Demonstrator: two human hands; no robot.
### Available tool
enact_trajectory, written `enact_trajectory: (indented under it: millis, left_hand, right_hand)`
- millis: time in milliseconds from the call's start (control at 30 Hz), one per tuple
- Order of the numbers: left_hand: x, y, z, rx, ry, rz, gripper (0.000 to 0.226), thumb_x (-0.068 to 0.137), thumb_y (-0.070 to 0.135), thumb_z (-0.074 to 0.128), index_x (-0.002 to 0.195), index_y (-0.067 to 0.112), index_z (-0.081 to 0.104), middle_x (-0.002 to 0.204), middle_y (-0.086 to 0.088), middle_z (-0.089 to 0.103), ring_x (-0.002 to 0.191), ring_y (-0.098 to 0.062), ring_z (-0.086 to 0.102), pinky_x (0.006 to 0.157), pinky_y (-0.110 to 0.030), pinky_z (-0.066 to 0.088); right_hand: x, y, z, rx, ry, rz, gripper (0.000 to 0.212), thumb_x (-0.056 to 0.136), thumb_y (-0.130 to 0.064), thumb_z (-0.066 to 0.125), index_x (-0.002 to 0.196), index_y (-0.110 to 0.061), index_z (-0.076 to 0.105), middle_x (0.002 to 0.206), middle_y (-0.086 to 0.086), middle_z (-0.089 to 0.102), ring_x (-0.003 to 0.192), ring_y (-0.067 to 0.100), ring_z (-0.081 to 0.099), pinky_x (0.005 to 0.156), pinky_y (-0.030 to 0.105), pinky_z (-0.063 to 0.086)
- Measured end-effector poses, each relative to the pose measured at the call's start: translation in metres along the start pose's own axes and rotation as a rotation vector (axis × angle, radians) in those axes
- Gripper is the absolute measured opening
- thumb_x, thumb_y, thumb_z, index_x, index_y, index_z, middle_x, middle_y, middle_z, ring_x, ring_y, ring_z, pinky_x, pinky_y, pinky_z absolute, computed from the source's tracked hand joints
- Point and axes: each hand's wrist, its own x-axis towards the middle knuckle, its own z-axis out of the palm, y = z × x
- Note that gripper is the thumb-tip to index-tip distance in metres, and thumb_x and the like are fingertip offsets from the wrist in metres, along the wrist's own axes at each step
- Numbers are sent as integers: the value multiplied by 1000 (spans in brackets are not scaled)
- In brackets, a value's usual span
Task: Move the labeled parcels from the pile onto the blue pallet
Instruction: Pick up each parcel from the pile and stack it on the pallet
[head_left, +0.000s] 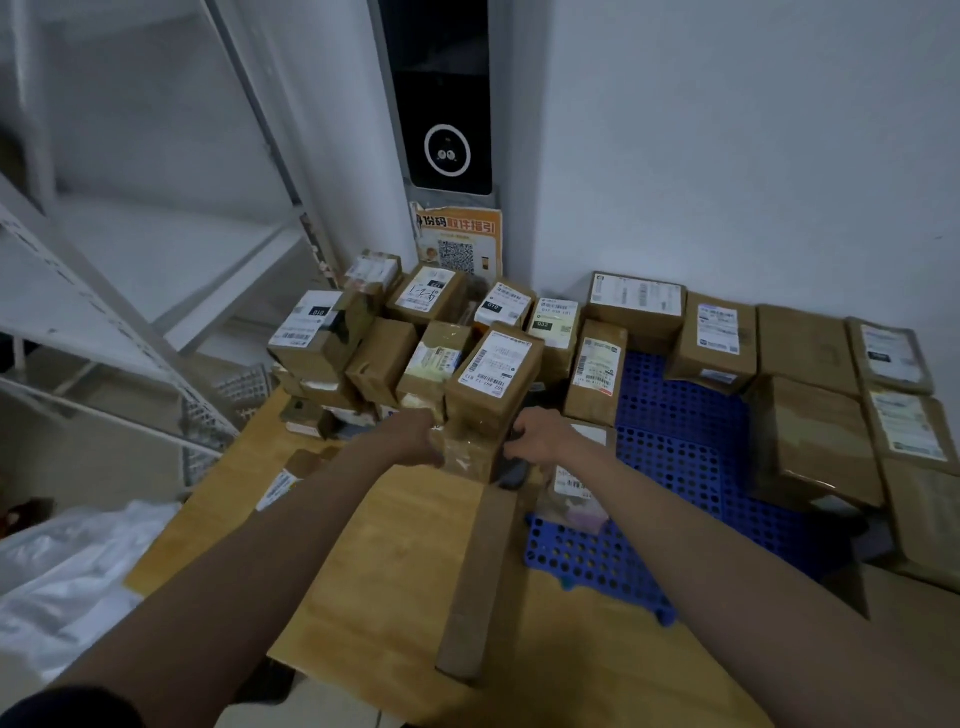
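A white metal shelving unit (171, 270) stands at the far left. Right of the shelving unit, a dark wall-mounted scanner panel (448, 104) hangs above an orange QR-code notice (460, 244). Below the shelving unit, crumpled white plastic bags (67, 577) lie on the floor beside flattened cardboard sheets (395, 561).

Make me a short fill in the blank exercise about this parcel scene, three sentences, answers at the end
1. Both hands, the left hand and the right hand, grip one ____ parcel at the front of the pile.
2. The plastic pallet under the sorted parcels is ____ in colour.
3. The orange notice on the wall carries a square ____ code.

Answers: cardboard; blue; QR
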Motion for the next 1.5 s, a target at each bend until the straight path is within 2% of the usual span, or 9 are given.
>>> enact_trajectory:
  millis: [67,167,300,533,700,800,1033,1233,1500]
  left_hand:
    - [13,6,-10,-25,41,54,64,78,33,78,132,14,50,132,-8,55,116,-25,55,83,-32,46]
    - [33,15,-23,-36,57,85,62,75,32,80,127,13,51,126,-9,56,111,-25,56,78,-31,45]
    - [56,21,-31,-11,28,70,72,74,36,81,131,12,43,126,-9,44,105,-26,56,83,-36,51]
    - [89,31,-29,-149,-4,178,74,68,21,84,132,10,49,124,-11,58,113,-27,58,90,-41,53]
    - [100,29,-25,-165,-49,173,84,70,27,84,140,9,42,138,-14,46,127,-28,43,107,-42,37]
    - [99,28,-24,-213,-20,186,72,68,23,84,131,13,51,128,-9,51,127,-28,38,103,-41,39]
    - [71,36,-33,-308,-7,125,88,65,20,88,136,5,37,135,-12,35,118,-28,48,91,-42,53]
    - [46,44,-36,-315,-22,167,95,69,23,85,141,1,26,128,-13,51,113,-28,56,89,-44,54]
    - [26,71,-33,-266,-31,270,95,66,43,82,137,9,29,123,-6,53,104,-23,58,76,-35,52]
  right_hand:
    - [9,0,-7,50,6,15,21,88,-32,68,96,-12,64,98,7,64,90,23,63,70,31,54]
    - [24,0,-12,72,41,41,43,88,-33,68,124,-11,60,118,9,64,106,26,62,92,39,54]
    - [45,0,-12,91,39,70,42,89,-34,68,125,-13,62,122,9,65,108,25,61,93,35,52]
    - [62,-6,-3,230,101,72,54,91,-30,66,139,-14,47,135,9,57,118,26,57,93,31,48]
    - [63,-10,-2,245,127,125,62,90,-28,66,143,-8,41,134,11,55,117,27,57,92,32,51]
    - [58,-10,-4,279,163,149,58,90,-24,64,141,-6,41,133,12,57,117,28,58,97,40,51]
    - [32,-13,-9,283,204,161,60,92,-24,62,141,-2,34,132,16,55,119,32,55,99,45,49]
    - [2,-17,-9,316,246,147,69,89,-17,66,143,1,27,132,19,53,118,34,55,94,40,51]
    - [-45,-5,-16,320,357,103,62,86,-11,70,141,-5,42,137,15,51,124,32,53,101,38,48]
